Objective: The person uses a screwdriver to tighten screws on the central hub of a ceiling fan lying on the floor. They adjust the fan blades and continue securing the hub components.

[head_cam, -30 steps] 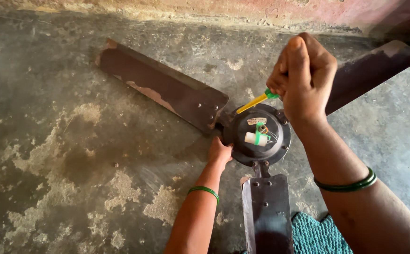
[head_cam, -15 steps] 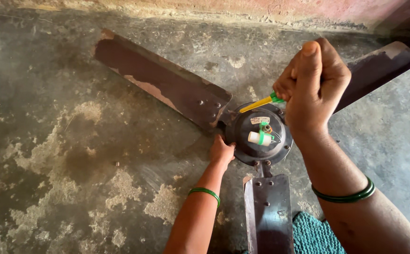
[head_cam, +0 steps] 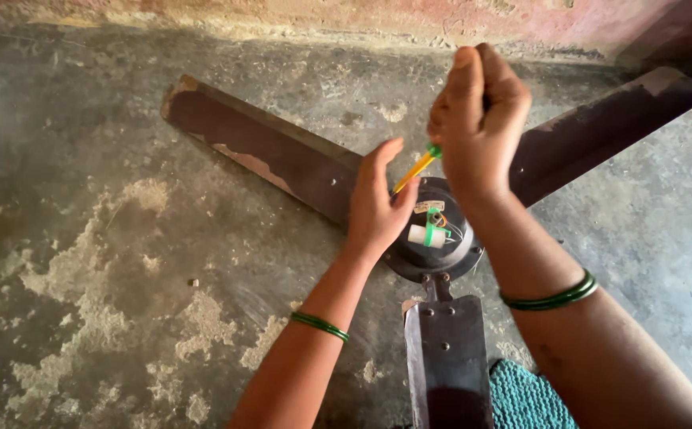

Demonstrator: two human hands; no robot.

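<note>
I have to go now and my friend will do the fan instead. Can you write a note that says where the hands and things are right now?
Left hand: resting on the fan's round motor hub, touching the screwdriver's yellow shaft.
Right hand: closed around the screwdriver handle, tip angled down at the hub's left edge.
Fan lies on the concrete floor; all three blades attached; the hub's wiring is exposed.
No loose screws visible. Which screw the tip is on is hidden by the left hand.

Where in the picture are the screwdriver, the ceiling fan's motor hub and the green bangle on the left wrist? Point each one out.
screwdriver (head_cam: 414,171), head view, on its yellow shaft below the right hand.
motor hub (head_cam: 451,256), head view, on its dark round housing.
green bangle (head_cam: 319,325), head view, on the band across the left wrist.
</note>
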